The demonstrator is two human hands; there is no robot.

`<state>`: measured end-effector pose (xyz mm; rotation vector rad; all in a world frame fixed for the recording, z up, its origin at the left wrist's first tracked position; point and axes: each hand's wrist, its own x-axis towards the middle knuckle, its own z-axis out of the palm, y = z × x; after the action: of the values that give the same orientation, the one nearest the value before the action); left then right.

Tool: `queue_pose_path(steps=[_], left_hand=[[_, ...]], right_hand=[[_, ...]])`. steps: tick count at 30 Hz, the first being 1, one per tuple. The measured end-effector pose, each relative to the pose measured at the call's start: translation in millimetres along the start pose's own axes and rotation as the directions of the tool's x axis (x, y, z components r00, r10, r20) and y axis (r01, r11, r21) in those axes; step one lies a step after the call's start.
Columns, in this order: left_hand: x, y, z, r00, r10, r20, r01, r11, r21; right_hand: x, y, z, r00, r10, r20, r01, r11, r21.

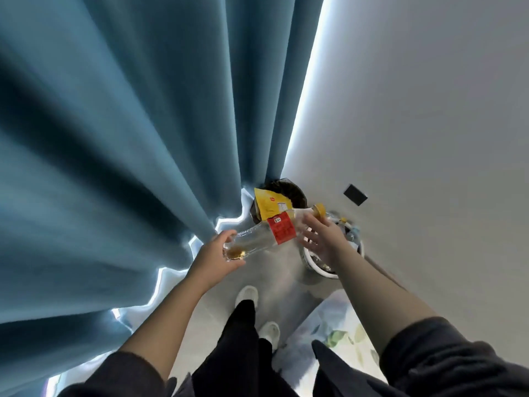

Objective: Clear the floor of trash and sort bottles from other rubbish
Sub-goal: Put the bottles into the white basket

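**Bottle held over the two bins**

A person is standing by the blue curtain point(128, 138) and is holding a clear bottle point(282, 232) with a red label in the air, tilted, with its yellow cap point(320, 210) higher than its base. The left hand point(213, 256) is gripping the base, fingers curled round it; a little brown liquid is lying there. The right hand point(326, 242) is wide, its fingers spread and almost straight at the neck of the bottle. I cannot tell how firmly it is touching. Below the bottle, a black bin point(294, 193) is carrying a yellow packet point(269, 204), and just beside it a white bin point(323, 272) is standing under the right hand.
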<state>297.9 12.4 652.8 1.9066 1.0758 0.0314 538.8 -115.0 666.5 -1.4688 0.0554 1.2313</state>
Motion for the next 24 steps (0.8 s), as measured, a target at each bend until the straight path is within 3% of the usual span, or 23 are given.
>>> queue_pose_path(steps=[9, 16, 21, 24], left_hand=[[133.0, 69.9, 108.3, 0.958, -0.011, 0.288, -0.012, 0.997, 0.076], [225.8, 82.5, 216.1, 0.855, -0.100, 0.510, -0.004, 0.980, 0.200], [278.3, 58.7, 295.2, 0.751, -0.159, 0.641, -0.081, 0.941, 0.328], [303.3, 37.3, 332.0, 0.753, -0.175, 0.634, -0.107, 0.919, 0.380]], right_hand=[[85.0, -5.6, -89.6, 0.968, 0.174, -0.178, -0.148, 0.978, 0.147], [181.5, 15.2, -167.2, 0.908, 0.241, -0.343, -0.158, 0.955, 0.252], [244.0, 56.4, -232.0, 0.852, 0.259, -0.456, -0.257, 0.964, 0.067], [270.7, 84.4, -262.8, 0.842, 0.242, -0.483, -0.341, 0.931, -0.128]])
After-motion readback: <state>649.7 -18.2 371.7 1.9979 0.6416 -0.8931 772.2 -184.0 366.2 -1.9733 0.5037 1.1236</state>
